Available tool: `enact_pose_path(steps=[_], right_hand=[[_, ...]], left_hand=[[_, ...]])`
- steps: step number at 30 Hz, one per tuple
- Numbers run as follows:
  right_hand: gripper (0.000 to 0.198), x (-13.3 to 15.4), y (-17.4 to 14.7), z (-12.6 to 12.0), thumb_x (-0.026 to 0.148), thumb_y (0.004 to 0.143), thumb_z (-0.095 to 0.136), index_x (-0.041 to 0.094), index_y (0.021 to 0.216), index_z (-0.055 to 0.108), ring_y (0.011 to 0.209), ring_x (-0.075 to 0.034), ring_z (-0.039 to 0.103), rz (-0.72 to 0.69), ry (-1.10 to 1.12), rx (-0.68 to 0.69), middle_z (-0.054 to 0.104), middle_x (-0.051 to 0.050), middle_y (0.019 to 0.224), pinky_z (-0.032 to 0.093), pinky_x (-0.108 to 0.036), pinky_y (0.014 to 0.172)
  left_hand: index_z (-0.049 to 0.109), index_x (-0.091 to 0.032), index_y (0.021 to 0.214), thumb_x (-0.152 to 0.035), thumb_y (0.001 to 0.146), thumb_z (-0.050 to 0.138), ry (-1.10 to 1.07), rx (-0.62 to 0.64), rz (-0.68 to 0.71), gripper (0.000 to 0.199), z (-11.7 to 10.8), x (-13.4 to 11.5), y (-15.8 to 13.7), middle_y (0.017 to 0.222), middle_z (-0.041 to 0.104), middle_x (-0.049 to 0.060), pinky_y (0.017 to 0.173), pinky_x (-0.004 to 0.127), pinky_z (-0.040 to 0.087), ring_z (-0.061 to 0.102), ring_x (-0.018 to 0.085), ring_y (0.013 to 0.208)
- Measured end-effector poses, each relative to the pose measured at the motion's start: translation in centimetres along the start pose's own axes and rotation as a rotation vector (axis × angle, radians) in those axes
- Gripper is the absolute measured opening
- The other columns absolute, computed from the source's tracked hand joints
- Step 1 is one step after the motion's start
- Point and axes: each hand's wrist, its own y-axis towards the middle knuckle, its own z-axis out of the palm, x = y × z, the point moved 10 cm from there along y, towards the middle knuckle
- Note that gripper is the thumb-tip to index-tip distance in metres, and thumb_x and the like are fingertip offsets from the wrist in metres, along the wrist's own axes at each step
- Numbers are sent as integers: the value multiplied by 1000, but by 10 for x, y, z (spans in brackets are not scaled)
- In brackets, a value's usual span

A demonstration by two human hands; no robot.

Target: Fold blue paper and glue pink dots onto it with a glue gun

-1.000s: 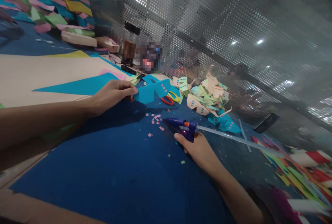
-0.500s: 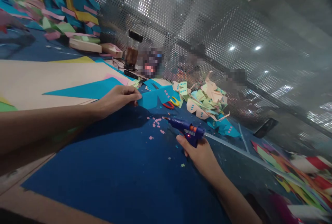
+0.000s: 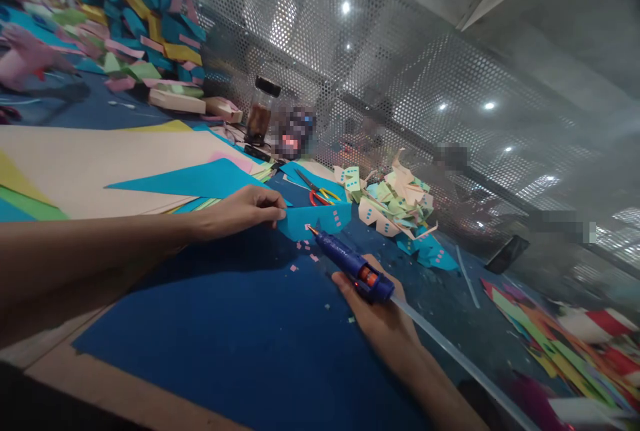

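Left hand (image 3: 245, 208) pinches the blue paper (image 3: 295, 219) by its left end, over the mat (image 3: 235, 331); right hand (image 3: 384, 328) wraps the glue gun (image 3: 343, 256), nozzle at a pink square (image 3: 307, 226), scissors (image 3: 323, 196) just behind the paper.

Paper-craft workshop, from where I stand | glue gun (image 3: 345, 255) | scissors (image 3: 316, 190) | heap of cut paper (image 3: 400, 192) | blue-covered work table (image 3: 225, 338) | perforated metal wall (image 3: 345, 84)

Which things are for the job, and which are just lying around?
For the job, it seems:
- blue paper in left hand
- glue gun in right hand
- pink squares

Lying around, probably:
- scissors
- lidded jar
- loose clear stick
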Motion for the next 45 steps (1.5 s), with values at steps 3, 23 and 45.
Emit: enact_pose_path(steps=[3, 23, 45], right_hand=[[32, 7, 0, 1, 50, 91, 58, 23, 78, 50, 54, -11, 46, -48, 1, 29, 49, 5, 61, 35, -23, 49], [22, 12, 0, 3, 37, 88, 59, 24, 73, 48, 56, -14, 51, -129, -73, -58, 53, 4, 61, 31, -23, 51], [16, 4, 2, 5, 31, 86, 57, 24, 76, 47, 53, -13, 47, -205, -160, -105, 52, 5, 63, 31, -23, 51]], left_hand=[[66, -19, 75, -42, 82, 61, -7, 31, 24, 25, 4, -3, -1, 69, 64, -1, 61, 26, 34, 52, 15, 65], [66, -20, 73, -43, 84, 61, -23, 100, 44, 26, 17, -12, -8, 68, 64, -1, 60, 27, 33, 52, 15, 64], [65, -17, 74, -42, 85, 60, -69, 135, 33, 28, 21, -13, -9, 69, 62, -1, 62, 27, 32, 51, 14, 67]])
